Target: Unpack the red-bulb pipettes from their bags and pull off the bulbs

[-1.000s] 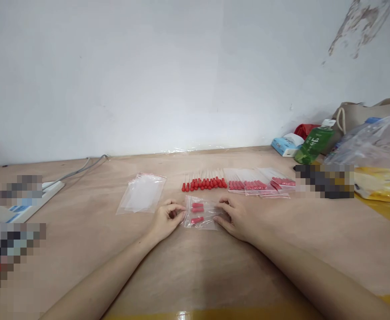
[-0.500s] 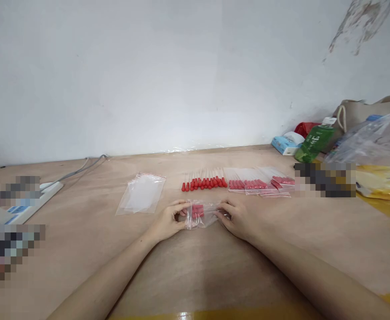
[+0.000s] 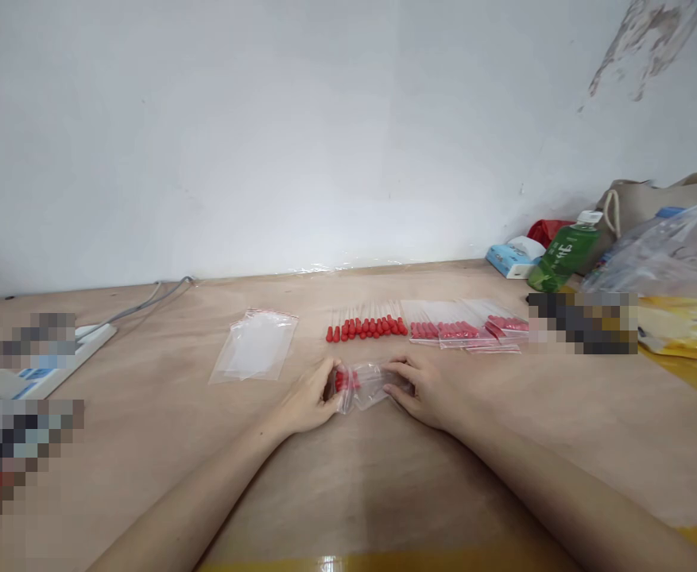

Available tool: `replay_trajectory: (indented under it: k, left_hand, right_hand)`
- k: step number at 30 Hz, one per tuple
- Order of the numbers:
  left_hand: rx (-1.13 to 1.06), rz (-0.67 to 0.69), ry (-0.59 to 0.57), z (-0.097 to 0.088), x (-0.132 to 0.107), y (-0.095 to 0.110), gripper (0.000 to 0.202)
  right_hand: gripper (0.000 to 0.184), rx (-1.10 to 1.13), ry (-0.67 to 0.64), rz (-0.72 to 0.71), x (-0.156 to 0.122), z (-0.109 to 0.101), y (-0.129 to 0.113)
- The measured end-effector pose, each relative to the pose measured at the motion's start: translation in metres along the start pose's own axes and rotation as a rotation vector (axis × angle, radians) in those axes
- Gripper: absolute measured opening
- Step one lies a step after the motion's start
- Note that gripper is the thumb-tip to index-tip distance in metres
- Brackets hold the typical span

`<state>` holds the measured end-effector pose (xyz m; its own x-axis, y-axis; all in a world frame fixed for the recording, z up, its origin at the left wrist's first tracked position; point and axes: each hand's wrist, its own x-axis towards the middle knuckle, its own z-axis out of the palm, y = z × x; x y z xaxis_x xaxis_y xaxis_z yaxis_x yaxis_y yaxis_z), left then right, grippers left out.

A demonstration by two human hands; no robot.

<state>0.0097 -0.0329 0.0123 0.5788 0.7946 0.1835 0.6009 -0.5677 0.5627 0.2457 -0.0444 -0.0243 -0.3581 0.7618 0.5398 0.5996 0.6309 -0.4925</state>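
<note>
A clear zip-lock bag [image 3: 373, 388] is stretched between my two hands just above the table. My left hand [image 3: 312, 397] is closed around its left end, where several red rubber bulbs [image 3: 346, 380] show close to the fingers. Those bulbs look like the ends of droppers; whether they sit wholly inside the bag I cannot tell. The bag's right end is pinched between the thumb and fingers of my right hand [image 3: 423, 389]. Just beyond lies a row of loose droppers with red bulbs [image 3: 375, 326], their thin clear stems pointing to the wall.
Filled bags of red-bulbed droppers [image 3: 458, 332] overlap right of the row. Flat clear bags [image 3: 256, 345] lie stacked to the left. A white power strip [image 3: 79, 357] is at far left. At back right stand a green bottle [image 3: 567, 256], a tissue pack [image 3: 510, 260] and plastic bags [image 3: 658, 258].
The red bulbs have shifted left, closer into my left hand's fingers, and that hand has closed more around the bag's end. My right hand has hardly moved.
</note>
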Motion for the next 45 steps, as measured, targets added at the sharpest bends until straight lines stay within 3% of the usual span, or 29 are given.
replay_trajectory:
  k: [4, 10, 18, 23, 27, 29, 31, 34, 36, 41, 45]
  left_hand:
    - [0.113, 0.094, 0.041, -0.002, -0.001, 0.000, 0.023]
    - [0.292, 0.094, -0.031, -0.005, -0.002, 0.005, 0.016]
    - [-0.227, -0.105, -0.044, -0.025, -0.004, -0.010, 0.018]
    - [-0.489, -0.316, -0.028, -0.054, -0.003, -0.033, 0.028]
    - [-0.426, -0.394, 0.011, -0.098, -0.012, -0.041, 0.031]
    - [-0.361, -0.393, 0.140, -0.119, -0.018, -0.038, 0.032]
    - [-0.296, -0.358, 0.346, -0.130, -0.019, -0.033, 0.031]
    - [-0.192, -0.240, 0.650, -0.117, -0.005, -0.029, 0.025]
    - [-0.100, -0.133, 0.721, -0.093, 0.013, -0.031, 0.020]
    - [0.258, 0.042, 0.604, -0.031, 0.058, -0.041, 0.020]
    - [0.378, 0.079, 0.477, -0.011, 0.072, -0.046, 0.025]
  right_hand:
    - [0.028, -0.008, -0.027, -0.006, 0.000, 0.001, 0.002]
    - [0.027, -0.020, -0.023, -0.015, 0.001, 0.000, 0.000]
    - [0.026, -0.030, -0.038, -0.014, 0.000, 0.000, 0.002]
    - [0.023, -0.029, -0.039, -0.021, 0.000, -0.001, 0.001]
    - [0.022, -0.041, -0.035, -0.029, 0.001, -0.002, 0.000]
    - [0.021, -0.043, -0.029, -0.027, 0.001, -0.002, 0.000]
    - [0.021, -0.044, -0.025, -0.031, 0.001, -0.002, 0.000]
    - [0.021, -0.039, -0.021, -0.041, 0.001, -0.001, 0.000]
    - [0.021, -0.036, -0.021, -0.046, 0.001, -0.001, 0.001]
    - [0.021, -0.043, -0.025, -0.052, 0.001, -0.003, 0.000]
    - [0.022, -0.037, -0.037, -0.046, 0.001, -0.003, -0.001]
